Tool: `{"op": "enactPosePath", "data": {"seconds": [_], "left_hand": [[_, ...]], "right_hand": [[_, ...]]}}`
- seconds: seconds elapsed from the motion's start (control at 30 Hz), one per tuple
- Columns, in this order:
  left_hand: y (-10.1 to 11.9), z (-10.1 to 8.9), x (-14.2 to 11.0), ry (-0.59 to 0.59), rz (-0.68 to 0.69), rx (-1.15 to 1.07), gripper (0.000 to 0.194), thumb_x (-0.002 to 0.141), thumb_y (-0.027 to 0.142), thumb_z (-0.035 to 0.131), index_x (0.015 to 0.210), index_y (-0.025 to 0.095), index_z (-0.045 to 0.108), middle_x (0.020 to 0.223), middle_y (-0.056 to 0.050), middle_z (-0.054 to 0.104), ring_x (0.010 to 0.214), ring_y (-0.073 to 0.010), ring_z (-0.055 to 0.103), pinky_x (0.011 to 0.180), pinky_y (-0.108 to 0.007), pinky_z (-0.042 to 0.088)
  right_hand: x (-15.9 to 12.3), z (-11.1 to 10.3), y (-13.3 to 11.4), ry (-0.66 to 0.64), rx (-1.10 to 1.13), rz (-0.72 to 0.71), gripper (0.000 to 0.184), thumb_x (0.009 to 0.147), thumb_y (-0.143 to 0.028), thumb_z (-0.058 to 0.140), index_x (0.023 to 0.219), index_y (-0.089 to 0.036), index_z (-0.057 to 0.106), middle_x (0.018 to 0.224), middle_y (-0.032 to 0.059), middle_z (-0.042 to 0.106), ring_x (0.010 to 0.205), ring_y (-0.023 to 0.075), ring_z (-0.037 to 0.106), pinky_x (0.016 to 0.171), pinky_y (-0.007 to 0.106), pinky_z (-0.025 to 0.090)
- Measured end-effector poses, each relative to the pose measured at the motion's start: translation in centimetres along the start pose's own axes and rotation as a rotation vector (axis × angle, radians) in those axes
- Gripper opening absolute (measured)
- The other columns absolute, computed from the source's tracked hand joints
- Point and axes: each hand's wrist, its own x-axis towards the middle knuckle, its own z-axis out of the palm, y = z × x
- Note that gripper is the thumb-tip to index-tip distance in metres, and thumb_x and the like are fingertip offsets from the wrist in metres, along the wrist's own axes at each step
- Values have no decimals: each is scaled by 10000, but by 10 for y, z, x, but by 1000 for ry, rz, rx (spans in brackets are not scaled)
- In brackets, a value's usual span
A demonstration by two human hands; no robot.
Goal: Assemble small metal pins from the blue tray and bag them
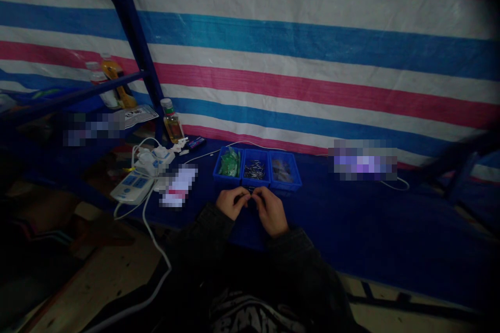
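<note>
Pinching a tiny dark piece (250, 190), the hands (269, 210) meet below a blue tray (227, 179).

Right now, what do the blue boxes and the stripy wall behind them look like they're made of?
The blue boxes look like moulded plastic: smooth, bright walls with a slight shine. The stripy wall looks like woven plastic tarpaulin, because fine lines run through its coloured bands and it has a soft sheen, though the dim light leaves that a little open.
</note>
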Motion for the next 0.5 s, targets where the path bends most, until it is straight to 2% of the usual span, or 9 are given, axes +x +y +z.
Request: {"op": "enactPosePath", "data": {"seconds": [0.17, 0.33, 0.5], "left_hand": [[2, -1, 0, -3, -7, 7, 224, 930, 308, 539, 821, 166, 673, 650, 12, 669, 582, -100, 586, 593, -191, 407], [3, -3, 1, 19, -17, -11, 219, 931, 288, 528, 825, 165, 675, 646, 14, 671, 575, -96, 590, 611, -192, 418], [3, -2, 0, 10, -30, -13, 232, 931, 318, 527, 835, 171, 678, 649, 12, 670, 588, -104, 594, 607, -195, 421]], "right_hand": [[1, -1, -2, 10, -10, 22, 206, 980, -314, 448, 850, -218, 576, 794, 23, 647, 731, 171, 612, 655, 261, 418], [0, -1, -3, -6, 40, -10, 138, 965, -280, 461, 954, -217, 584, 891, 33, 671, 809, 176, 632, 715, 266, 446], [-1, -1, -3, -14, 21, 5, 137, 966, -257, 447, 929, -216, 572, 878, 32, 663, 791, 174, 626, 682, 261, 437]]}}
